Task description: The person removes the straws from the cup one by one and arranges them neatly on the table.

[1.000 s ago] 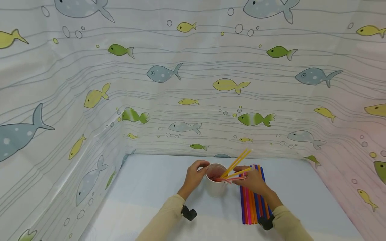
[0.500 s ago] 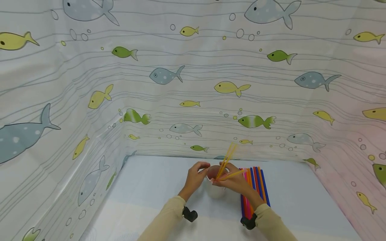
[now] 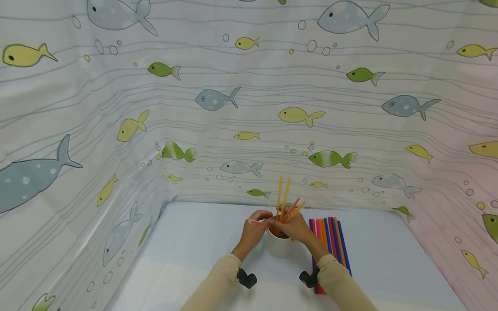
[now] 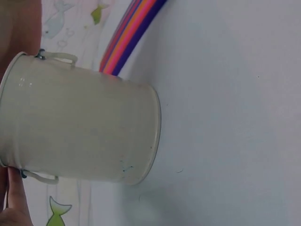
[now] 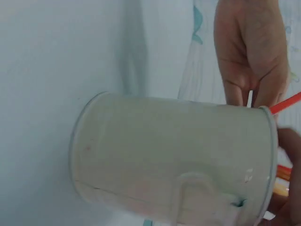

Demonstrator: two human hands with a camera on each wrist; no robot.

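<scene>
A small whitish metal bucket point(image 3: 280, 248) with little side handles stands upright on the table; its wall point(image 4: 80, 117) fills much of the left wrist view. My left hand point(image 3: 252, 233) holds the bucket's left rim, its fingers against the wall in the right wrist view. Over the right side of the mouth, my right hand point(image 3: 297, 226) pinches a few thin straws. Yellow straws point(image 3: 286, 190) rise from it, steeply tilted, beside a red one. Another red straw point(image 3: 257, 223) sticks out leftward across the rim, near the left hand. The straws' lower ends are hidden.
A row of straws point(image 3: 333, 235) in blue, red, pink and orange lies side by side right of the bucket, partly under the right forearm. Fish-printed cloth walls point(image 3: 241, 151) enclose the white table point(image 3: 186, 242) at back and sides.
My right hand has moved left with the straws, from beside the bucket to over its mouth. The yellow straws have turned more upright. My left hand stays at the rim.
</scene>
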